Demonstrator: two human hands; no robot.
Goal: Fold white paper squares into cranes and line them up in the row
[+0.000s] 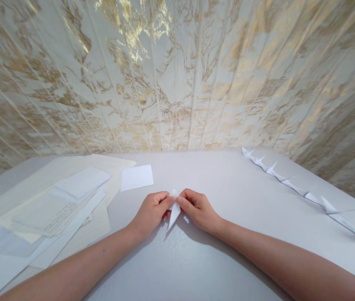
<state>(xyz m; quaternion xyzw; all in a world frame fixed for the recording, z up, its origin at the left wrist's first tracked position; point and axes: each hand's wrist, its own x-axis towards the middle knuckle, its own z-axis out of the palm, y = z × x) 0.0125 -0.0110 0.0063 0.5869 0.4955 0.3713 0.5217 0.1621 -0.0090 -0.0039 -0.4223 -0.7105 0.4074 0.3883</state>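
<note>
Between my two hands, above the middle of the table (215, 175), is a small folded white paper piece (174, 214) with a long narrow point hanging toward me. My left hand (156, 210) pinches its upper left side with thumb and fingers. From the other side, my right hand (198, 209) grips it near the top, its thumb close to the left one. A bit of the paper shows above the thumbs. The fingers hide much of the folds, so the full shape cannot be made out.
Several folded white paper cranes (271, 169) stand in a row along the table's right side. Small white paper sheets (137, 177) lie beyond my left hand. Overlapping papers (83, 184), some with writing, spread over the left side. A gold-patterned curtain (177, 83) hangs behind the table.
</note>
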